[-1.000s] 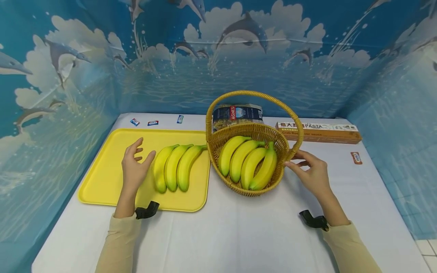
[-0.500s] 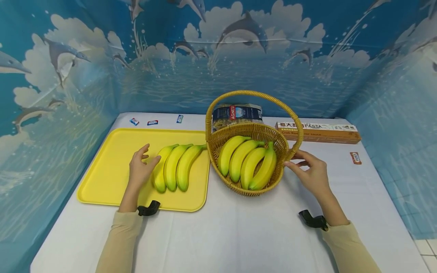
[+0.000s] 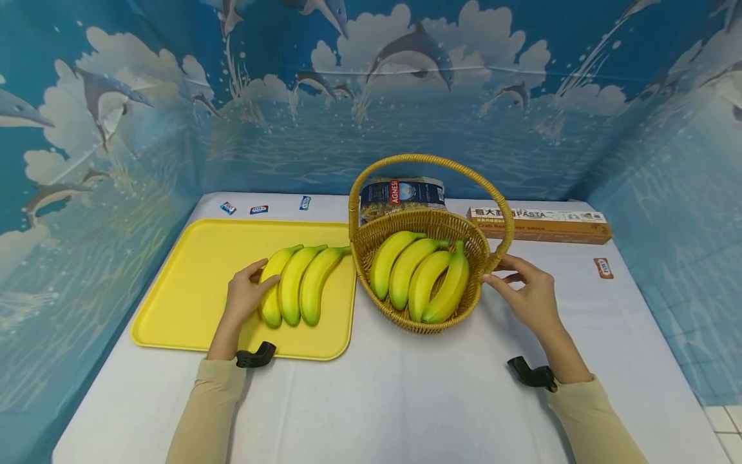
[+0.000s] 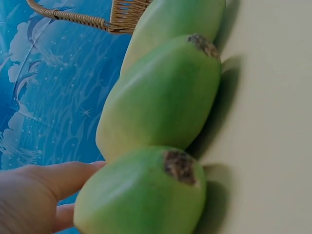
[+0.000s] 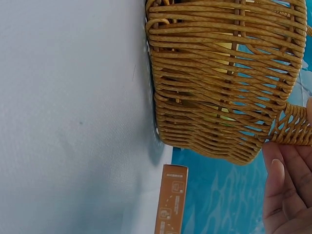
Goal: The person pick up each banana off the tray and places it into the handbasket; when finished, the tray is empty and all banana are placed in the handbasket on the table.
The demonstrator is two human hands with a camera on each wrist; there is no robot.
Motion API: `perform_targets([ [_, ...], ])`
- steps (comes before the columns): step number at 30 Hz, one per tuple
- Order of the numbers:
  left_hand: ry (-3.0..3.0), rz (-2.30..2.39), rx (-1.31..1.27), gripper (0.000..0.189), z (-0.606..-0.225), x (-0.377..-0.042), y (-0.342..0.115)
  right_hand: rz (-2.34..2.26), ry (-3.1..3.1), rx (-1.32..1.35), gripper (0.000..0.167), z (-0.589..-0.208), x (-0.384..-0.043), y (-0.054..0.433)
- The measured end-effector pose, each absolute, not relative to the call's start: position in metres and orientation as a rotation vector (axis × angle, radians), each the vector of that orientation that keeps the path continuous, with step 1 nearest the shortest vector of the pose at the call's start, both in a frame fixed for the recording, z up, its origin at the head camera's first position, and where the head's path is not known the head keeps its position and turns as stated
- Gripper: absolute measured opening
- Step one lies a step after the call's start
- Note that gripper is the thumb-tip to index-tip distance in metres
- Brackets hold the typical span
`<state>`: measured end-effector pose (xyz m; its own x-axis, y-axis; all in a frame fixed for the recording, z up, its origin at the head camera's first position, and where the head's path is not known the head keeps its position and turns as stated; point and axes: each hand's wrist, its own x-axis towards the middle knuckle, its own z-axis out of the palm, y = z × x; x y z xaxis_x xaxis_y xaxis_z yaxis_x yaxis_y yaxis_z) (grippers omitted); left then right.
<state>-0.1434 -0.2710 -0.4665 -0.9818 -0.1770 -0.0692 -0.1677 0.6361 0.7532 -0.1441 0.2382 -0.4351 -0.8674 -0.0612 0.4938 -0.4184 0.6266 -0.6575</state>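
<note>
Three bananas lie side by side on a yellow tray (image 3: 191, 283) at the left. My left hand (image 3: 245, 295) holds the leftmost banana (image 3: 270, 310) between thumb and fingers. In the left wrist view, that banana's dark tip (image 4: 179, 166) faces the camera, and the thumb of the left hand (image 4: 34, 192) reaches between it and its neighbour. To the right of the tray stands a wicker basket (image 3: 426, 327) with several bananas (image 3: 409, 265) in it. My right hand (image 3: 530, 293) pinches the basket's right side where the handle (image 5: 292, 127) joins the rim.
Behind the basket is a pasta bag (image 3: 402, 194). A long pasta box (image 3: 542, 225) lies at the back right, with a small red wrapper (image 3: 604, 268) near it. Several small wrapped pieces (image 3: 259, 209) lie beyond the tray. A dolphin-print curtain (image 3: 278, 142) surrounds the table.
My left hand has moved right to the leftmost banana, and its thumb and fingers have closed around it. The right hand stays at the basket.
</note>
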Motion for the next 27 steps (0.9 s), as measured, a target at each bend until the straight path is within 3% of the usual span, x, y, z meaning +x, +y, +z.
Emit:
perform_targets([
  [15, -2.63, -1.287, 0.495, 0.055, -0.45, -0.138, -0.263, 1.143, -2.42, 0.383, 0.045, -0.435, -0.144, 0.238],
  [27, -2.477, -1.307, 0.091, 0.051, -0.391, -0.126, -0.199, 1.136, -2.407, 0.401, 0.044, -0.435, -0.144, 0.239],
])
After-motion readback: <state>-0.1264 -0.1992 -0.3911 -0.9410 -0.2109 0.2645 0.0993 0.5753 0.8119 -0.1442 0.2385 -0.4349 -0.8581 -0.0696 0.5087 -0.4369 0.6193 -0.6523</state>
